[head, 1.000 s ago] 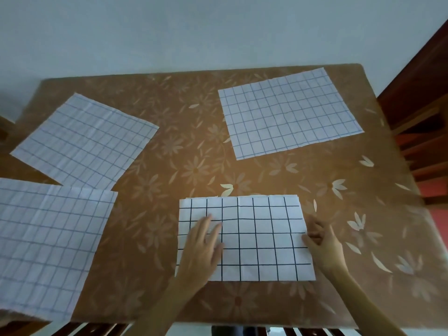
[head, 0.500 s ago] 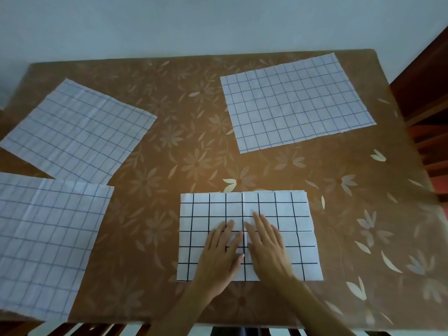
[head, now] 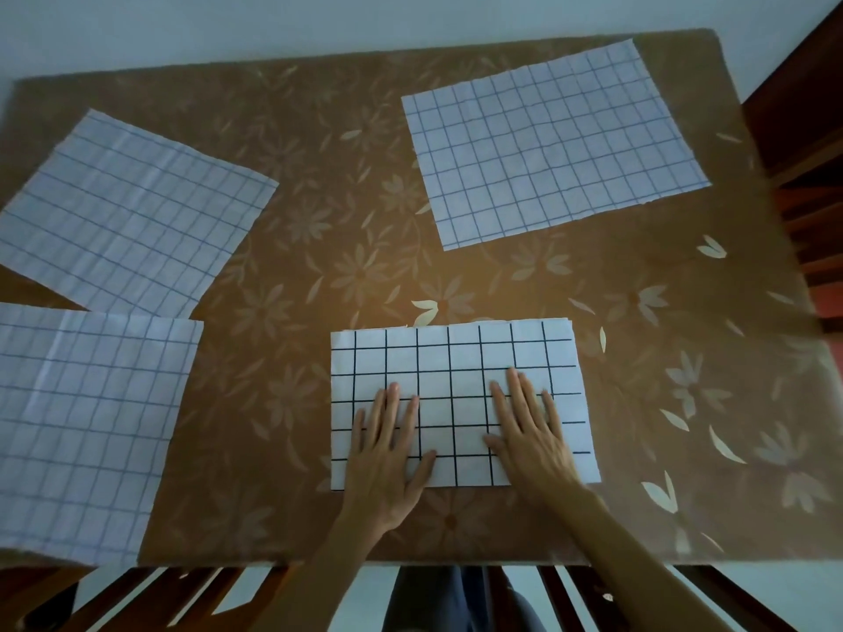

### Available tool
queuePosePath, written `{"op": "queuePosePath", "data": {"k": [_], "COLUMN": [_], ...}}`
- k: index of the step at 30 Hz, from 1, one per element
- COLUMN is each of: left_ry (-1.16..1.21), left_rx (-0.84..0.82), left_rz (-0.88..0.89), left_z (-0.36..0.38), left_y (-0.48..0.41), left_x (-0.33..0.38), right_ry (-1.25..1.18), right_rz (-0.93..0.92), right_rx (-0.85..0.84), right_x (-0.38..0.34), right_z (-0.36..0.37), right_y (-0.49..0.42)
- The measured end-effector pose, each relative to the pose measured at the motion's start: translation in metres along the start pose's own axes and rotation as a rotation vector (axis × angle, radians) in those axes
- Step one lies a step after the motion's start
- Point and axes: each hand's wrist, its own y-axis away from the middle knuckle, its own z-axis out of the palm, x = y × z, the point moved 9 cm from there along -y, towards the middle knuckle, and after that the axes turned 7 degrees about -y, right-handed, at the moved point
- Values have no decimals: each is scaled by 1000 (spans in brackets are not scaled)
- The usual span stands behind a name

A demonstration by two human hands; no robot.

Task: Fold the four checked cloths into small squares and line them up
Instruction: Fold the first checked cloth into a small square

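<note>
A white cloth with bold black checks [head: 456,358], folded in half into a rectangle, lies near the table's front edge. My left hand [head: 387,453] presses flat on its left part, fingers spread. My right hand [head: 529,431] lies flat on its right part. Three more checked cloths lie unfolded: one at the far right [head: 547,139], one at the far left [head: 127,212], and one at the near left [head: 86,426] reaching past the table's left edge.
The table carries a brown floral tablecloth [head: 356,248]. Dark wooden furniture [head: 812,143] stands at the right. Wooden chair slats [head: 150,595] and a person's lap show below the front edge.
Both hands were side by side at the middle of the folded cloth; they have slid apart, the left leftward and the right rightward, flat on it.
</note>
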Motion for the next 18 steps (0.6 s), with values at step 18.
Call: {"op": "queuePosePath", "data": {"k": [18], "left_ry": [121], "left_rx": [254], "left_rz": [460], "left_z": [-44], "left_y": [22], "left_x": [148], "right_ry": [-357], "right_rz": [172], "right_rx": [170], "right_x": [50], "right_z": [-52], "right_y": [77]}}
